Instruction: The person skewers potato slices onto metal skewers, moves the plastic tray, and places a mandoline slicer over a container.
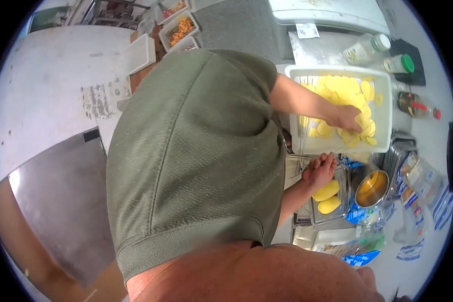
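Note:
My left hand (348, 119) reaches into a white plastic tub (384, 126), its fingers closed around a potato slice (360, 120). Many more yellow slices (340, 88) are piled in the tub. Just below the tub's near corner, my right hand (321, 173) is closed in a pinch on a thin metal skewer (298, 175). More thin skewers (303, 128) lie across the tub's left side. Beside my right hand, peeled whole potatoes (328, 204) rest in a clear tray (343, 194). My olive shirt (196, 151) covers the middle of the view.
A metal pot (371, 189) stands right of the clear tray, among plastic packets (412, 201). Bottles with a white cap (366, 49), a green cap (400, 64) and dark liquid (417, 104) stand beyond the tub. Bins of food (180, 31) sit at the upper left.

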{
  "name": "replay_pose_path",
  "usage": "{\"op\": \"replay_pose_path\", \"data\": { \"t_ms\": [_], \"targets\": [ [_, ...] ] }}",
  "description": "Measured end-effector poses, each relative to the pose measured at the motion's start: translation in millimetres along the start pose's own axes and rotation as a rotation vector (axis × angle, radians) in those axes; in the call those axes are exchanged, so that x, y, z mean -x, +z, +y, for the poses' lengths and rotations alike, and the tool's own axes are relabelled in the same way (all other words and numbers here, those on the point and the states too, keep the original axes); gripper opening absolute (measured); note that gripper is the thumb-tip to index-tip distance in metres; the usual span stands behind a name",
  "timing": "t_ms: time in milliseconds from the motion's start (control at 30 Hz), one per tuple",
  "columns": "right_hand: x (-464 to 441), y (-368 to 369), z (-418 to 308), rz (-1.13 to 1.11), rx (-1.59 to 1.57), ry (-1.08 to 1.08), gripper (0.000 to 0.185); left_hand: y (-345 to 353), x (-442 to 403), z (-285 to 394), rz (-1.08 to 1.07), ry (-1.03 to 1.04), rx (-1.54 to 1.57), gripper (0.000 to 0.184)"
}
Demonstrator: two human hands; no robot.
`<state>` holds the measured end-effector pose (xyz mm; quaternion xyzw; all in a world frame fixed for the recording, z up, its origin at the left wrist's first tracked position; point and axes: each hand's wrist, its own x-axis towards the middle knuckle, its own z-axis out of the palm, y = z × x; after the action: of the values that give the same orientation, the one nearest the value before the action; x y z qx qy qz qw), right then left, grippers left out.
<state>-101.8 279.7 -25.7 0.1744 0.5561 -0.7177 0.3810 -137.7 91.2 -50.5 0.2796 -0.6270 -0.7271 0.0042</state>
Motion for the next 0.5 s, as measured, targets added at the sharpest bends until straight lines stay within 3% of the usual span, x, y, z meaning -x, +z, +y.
{"op": "replay_pose_path", "data": {
  "t_ms": [133,333,500],
  "targets": [
    [1.7,3.0,-2.7,-0.017,0.018,0.006,0.009,-0.4,2.2,5.8,-0.033,-0.082,0.068,0.047],
    [1.2,5.7,-3.7,-0.027,0.02,0.031,0.01,-1.3,-6.6,-8.0,-0.092,-0.033,0.272,0.038],
    [-2.6,8.9,2.9,0.024,0.097,-0.082,0.012,-7.3,-10.0,-12.4,-0.041,-0.088,0.09,0.039]
  ]
}}
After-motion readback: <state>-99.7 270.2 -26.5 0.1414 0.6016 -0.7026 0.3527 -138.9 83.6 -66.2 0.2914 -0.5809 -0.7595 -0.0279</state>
